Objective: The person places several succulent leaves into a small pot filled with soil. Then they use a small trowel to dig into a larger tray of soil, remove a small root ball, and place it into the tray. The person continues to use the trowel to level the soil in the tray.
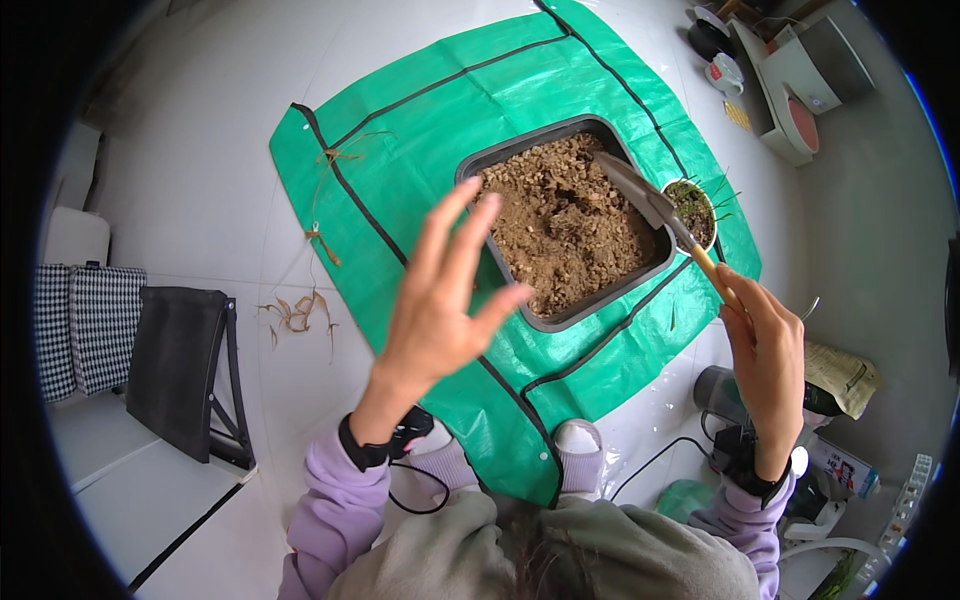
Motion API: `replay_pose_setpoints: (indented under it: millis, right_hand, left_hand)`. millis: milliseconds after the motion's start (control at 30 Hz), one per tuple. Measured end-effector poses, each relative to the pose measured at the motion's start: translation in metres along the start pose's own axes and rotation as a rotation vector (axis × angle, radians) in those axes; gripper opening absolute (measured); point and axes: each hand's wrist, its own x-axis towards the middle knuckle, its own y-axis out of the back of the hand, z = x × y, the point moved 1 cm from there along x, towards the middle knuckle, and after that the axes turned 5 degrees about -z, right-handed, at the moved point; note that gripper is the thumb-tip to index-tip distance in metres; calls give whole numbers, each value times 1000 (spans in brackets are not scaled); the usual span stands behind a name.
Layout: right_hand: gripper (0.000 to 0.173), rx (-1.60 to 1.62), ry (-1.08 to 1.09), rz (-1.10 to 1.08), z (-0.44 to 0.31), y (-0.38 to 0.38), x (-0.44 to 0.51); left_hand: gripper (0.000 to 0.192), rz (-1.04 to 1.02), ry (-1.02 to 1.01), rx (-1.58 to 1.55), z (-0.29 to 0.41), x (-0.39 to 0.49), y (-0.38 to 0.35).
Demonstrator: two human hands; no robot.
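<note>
My right hand (763, 337) grips the wooden handle of a garden trowel (637, 187), whose metal blade slants over the right part of a dark plastic tray (551, 327). Brown crumbly soil (555, 225) fills much of this tray, with a darker hollow near its middle. My left hand (442, 292) is raised by the tray's left side, fingers spread and holding nothing. Close to the tray's right side stands a round white pot (712, 241) of soil with thin green shoots. A green mat (420, 105) with black edging lies under both containers.
Dried plant pieces (300, 311) lie on the tiled floor and the mat's left edge. A folding black chair (176, 367) is at the left. A white mug (724, 73) stands at the upper right, and a bag (840, 375) lies at the right. Slippers (579, 457) rest near the mat's front edge.
</note>
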Motion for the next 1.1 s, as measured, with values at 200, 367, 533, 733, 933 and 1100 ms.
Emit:
replay_pose_setpoints:
  millis: [200,367,533,733,933,1100]
  right_hand:
    - [39,-279,133,-76,-5,-12,2]
    - [56,-364,181,-145,-14,-4,-20]
    - [55,-352,285,-233,-23,11,-32]
    - [52,-482,202,-97,-13,13,-10]
    - [54,-495,340,-167,-15,3,-12]
    - [52,-509,363,-217,-26,9,-25]
  left_hand:
    - [110,-139,15,90,6,1,-39]
    - [110,-112,39,39,1,-5,-37]
    - [107,-33,9,31,1,-2,-33]
    - [101,12,-29,39,1,-1,-31]
    - [104,-13,-17,43,3,-4,-30]
    - [109,-36,-6,47,4,-7,-30]
